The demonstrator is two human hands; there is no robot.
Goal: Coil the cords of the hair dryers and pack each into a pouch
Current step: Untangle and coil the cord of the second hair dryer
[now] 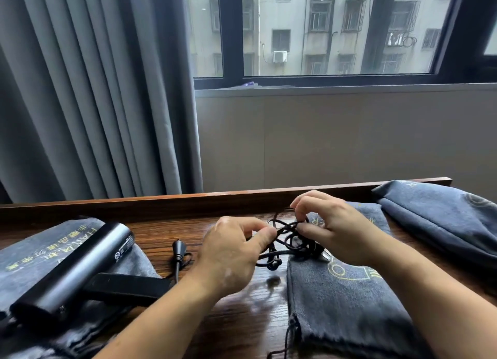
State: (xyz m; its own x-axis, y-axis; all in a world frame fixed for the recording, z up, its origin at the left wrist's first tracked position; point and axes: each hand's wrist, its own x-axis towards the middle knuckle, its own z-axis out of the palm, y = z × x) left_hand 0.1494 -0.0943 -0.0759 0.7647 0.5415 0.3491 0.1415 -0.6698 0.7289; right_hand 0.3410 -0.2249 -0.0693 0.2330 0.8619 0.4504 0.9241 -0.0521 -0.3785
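- Risk, knotting: the cord tangle [289, 236] at the centre of the frame shows several crossed loops. Pulling the two held points apart would likely tighten the crossings into a knot rather than free them.
- Risk, identification: it cannot be told whether these thin black strands are a dryer lead or a pouch drawstring. A small knotted end lies just below the tangle. Coiling the wrong line would leave the cord step undone.
- Risk, snagging: the tangle lies over the top edge of the centre pouch [347, 305]. Lifting it could drag the fabric along.
- Risk, loose lead: the hair dryer [72, 267] lies at lower left on the left pouch [32, 251]. Its plug [178, 248] lies free on the table [166, 218], just left of the left hand. A sideways sweep of that forearm could catch the lead and shift the dryer.
- Left hand [228, 253]: back upward, thumb and forefinger closed in a pinch on a strand at the tangle's left side. The other fingers are hidden beneath.
- Right hand [336, 232]: fingers curled, tips pinching loops at the tangle's right side. The forearm crosses above the centre pouch.
- A filled pouch [443, 218] lies at the right edge of the frame, beyond the right hand and not touched.
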